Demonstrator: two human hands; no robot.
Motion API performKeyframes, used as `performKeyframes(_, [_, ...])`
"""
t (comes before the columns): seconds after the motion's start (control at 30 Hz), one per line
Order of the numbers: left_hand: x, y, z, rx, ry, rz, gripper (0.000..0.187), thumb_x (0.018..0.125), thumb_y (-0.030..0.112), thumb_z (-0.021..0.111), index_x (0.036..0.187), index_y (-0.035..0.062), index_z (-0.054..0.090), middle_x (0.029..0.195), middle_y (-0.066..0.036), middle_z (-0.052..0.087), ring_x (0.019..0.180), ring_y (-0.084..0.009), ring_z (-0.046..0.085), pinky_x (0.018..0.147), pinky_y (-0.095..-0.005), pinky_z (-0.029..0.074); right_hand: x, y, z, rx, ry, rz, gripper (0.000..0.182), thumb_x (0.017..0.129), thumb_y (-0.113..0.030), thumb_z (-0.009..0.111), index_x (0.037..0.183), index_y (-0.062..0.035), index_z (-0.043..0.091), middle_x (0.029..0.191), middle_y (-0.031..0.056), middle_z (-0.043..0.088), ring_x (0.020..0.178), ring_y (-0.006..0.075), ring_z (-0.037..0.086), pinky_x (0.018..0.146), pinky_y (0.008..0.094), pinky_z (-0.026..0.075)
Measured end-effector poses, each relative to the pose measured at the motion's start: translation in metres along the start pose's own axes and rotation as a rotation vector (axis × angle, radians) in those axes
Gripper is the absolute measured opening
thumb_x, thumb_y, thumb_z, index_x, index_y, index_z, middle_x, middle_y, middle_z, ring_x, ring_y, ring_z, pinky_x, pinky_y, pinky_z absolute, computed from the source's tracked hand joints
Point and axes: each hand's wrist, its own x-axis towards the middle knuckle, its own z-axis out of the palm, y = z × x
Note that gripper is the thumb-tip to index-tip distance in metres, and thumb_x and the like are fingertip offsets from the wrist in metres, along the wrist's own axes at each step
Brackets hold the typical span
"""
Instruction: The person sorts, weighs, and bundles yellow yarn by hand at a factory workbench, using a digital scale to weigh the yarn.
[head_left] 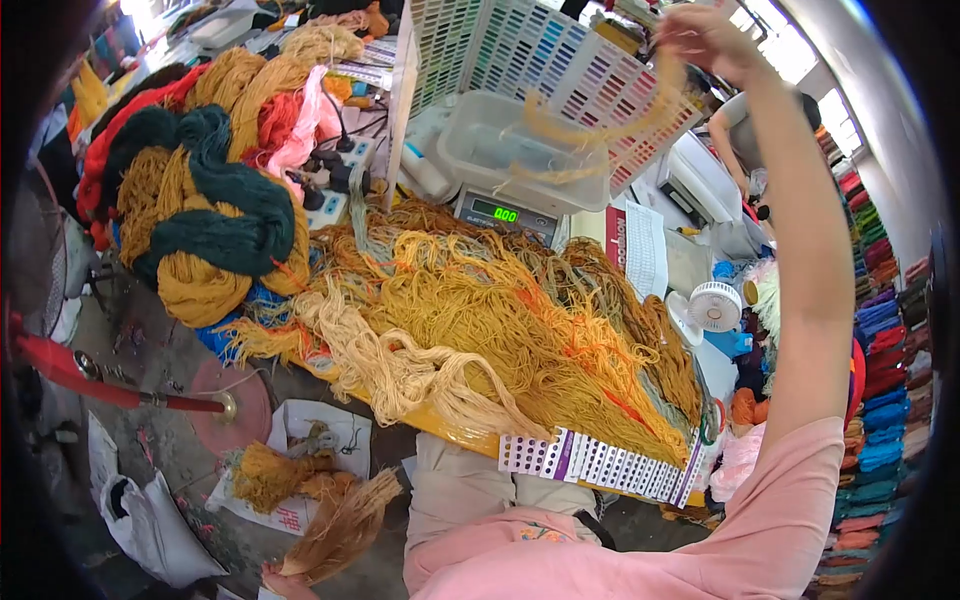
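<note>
My right hand (705, 42) is raised at the top right, its fingers closed round a thin strand of yellow yarn (650, 110) that swings blurred before the colour chart (580, 70) and above a clear plastic tub (470, 140). At the bottom left, my left hand (287, 582) grips the end of a light brown yarn bundle (345, 530); only part of that hand shows. Between them, loose mustard yarn (450, 310) covers the table, with a cream skein (400, 370) on its near side. The tub rests on a scale (507, 214) reading 0.00.
Dark green skeins (225, 190) top a yarn pile at the left. Punched cards (600, 465) lie on the table's near edge. A white fan (714, 306) stands right. A red post arm (110, 390) juts in at left. Another person (745, 135) works at back right.
</note>
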Motion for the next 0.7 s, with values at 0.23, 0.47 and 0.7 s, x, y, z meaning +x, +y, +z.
performKeyframes(0.23, [-0.058,-0.037,0.043,0.239,-0.889,-0.357,0.01,0.074,0.015,0.048,0.073,0.005,0.052,0.053,-0.001,0.046,0.044,-0.0117,0.043,0.058,-0.0309,0.045,0.054,0.087,0.032,-0.88,0.638,-0.497,0.023,0.07,-0.026,0.048,0.061,-0.0053,0.054,0.063,0.0104,0.056,0.059,0.024,0.055,0.058,0.0305,0.043])
performKeyframes(0.47, [-0.113,-0.054,0.048,0.483,-1.339,-0.776,0.022,0.07,0.023,0.053,0.079,0.0033,0.052,0.081,-0.011,0.053,0.066,-0.0253,0.052,0.05,-0.0303,0.044,-0.086,0.199,0.147,-0.958,-0.103,-0.259,0.017,0.071,-0.016,0.051,0.082,-0.0035,0.055,0.087,0.0148,0.054,0.069,0.0267,0.055,0.059,0.0357,0.044])
performKeyframes(0.7, [-0.227,-0.052,0.082,0.233,-1.944,-1.165,0.061,0.069,0.034,0.054,0.115,-0.0005,0.032,0.105,-0.02,0.044,0.059,-0.019,0.048,0.049,-0.0259,0.041,-0.233,0.23,0.198,-0.093,0.187,0.022,0.017,0.069,-0.006,0.055,0.085,-0.0022,0.054,0.086,0.0069,0.054,0.072,0.0156,0.052,0.061,0.0239,0.042])
